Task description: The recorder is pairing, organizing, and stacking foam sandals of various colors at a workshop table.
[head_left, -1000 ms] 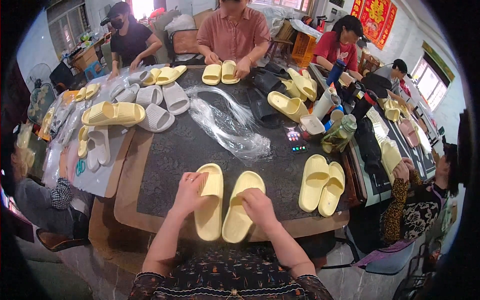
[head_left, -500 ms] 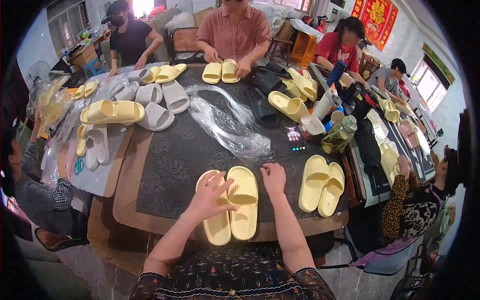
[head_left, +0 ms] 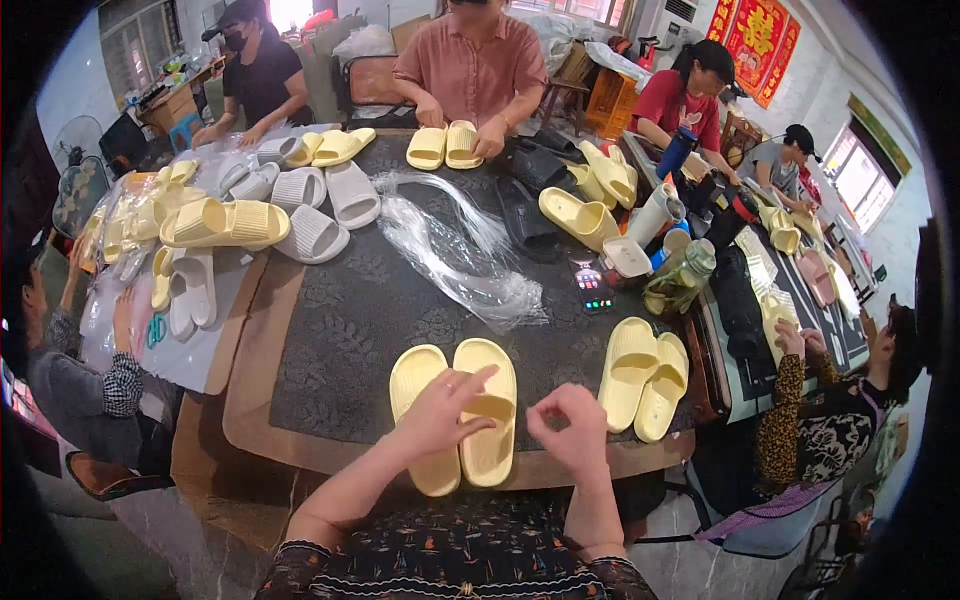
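A pair of pale yellow slide slippers (head_left: pixel 487 455) lies side by side on the table in front of me, toes away. Over their straps my left hand (head_left: pixel 440 412) is spread, thumb and fingers apart, hiding part of the left slipper. To the right of the pair, my right hand (head_left: pixel 572 428) is raised with thumb and forefinger pinched into a ring; whatever may be between them is too small to make out. Beyond the slippers lies a bundle of thin clear plastic strands (head_left: pixel 450 265). Another yellow pair (head_left: pixel 628 375) rests to my right.
Grey slippers (head_left: pixel 315 235) and yellow slippers (head_left: pixel 225 222) pile at the left. A phone (head_left: pixel 590 285), a glass jar (head_left: pixel 685 275) and a white cup (head_left: pixel 626 255) stand at the right. Across the table a person (head_left: pixel 470 70) handles yellow slippers; several co-workers sit around.
My right hand has drawn back toward me from beyond the slippers and its fingers now form a pinch. My left hand has shifted slightly right over the pair.
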Available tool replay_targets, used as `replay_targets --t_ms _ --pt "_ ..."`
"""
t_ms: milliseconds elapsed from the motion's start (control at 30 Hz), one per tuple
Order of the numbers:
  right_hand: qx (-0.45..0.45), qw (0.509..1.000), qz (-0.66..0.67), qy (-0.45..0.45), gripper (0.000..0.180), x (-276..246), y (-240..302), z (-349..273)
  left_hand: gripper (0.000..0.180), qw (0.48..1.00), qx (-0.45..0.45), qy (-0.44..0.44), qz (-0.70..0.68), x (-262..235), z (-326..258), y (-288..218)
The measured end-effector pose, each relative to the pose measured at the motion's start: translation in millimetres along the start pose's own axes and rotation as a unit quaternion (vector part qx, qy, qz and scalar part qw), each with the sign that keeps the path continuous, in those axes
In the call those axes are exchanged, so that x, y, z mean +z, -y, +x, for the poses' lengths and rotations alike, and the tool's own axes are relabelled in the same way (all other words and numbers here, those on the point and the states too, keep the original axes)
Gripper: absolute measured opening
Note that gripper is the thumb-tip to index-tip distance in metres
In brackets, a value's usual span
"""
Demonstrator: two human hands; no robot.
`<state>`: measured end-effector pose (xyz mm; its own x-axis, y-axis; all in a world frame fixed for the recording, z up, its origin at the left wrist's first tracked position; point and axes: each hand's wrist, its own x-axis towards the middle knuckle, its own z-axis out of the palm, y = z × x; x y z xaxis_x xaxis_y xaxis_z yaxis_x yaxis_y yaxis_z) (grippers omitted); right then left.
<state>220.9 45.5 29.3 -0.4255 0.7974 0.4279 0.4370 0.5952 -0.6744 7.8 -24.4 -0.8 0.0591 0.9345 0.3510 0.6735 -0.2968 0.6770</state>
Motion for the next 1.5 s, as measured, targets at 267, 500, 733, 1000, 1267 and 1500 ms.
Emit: replay_targets --t_ms 267,500,733,1000,1267,1500 --pt "-0.012 0.955 0.243 0.171 0.036 -18 38 -1 0.013 0.979 0.148 -0.002 -0.144 -1 -15 -41" --pt "-0.185 0.942 0.192 0.205 0.011 -1 30 -3 0.012 0.944 0.082 0.020 -0.319 -49 -44 -41" --pt "-0.108 0.982 0.103 0.112 0.010 7 10 -4 0.048 0.995 -0.023 -0.060 0.078 -42 6 51" --pt "-0.146 0.974 0.158 0.076 0.011 -7 6 -12 0.031 0.958 -0.028 0.085 0.272 11 91 167" --pt "-0.172 0.881 0.439 -0.022 0.009 -55 7 -37 0.014 0.929 -0.073 -0.029 0.362 28 121 189" --pt "-0.217 0.773 0.589 0.094 0.011 -91 -3 -33 0.022 0.957 -0.073 -0.005 0.280 16 106 174"
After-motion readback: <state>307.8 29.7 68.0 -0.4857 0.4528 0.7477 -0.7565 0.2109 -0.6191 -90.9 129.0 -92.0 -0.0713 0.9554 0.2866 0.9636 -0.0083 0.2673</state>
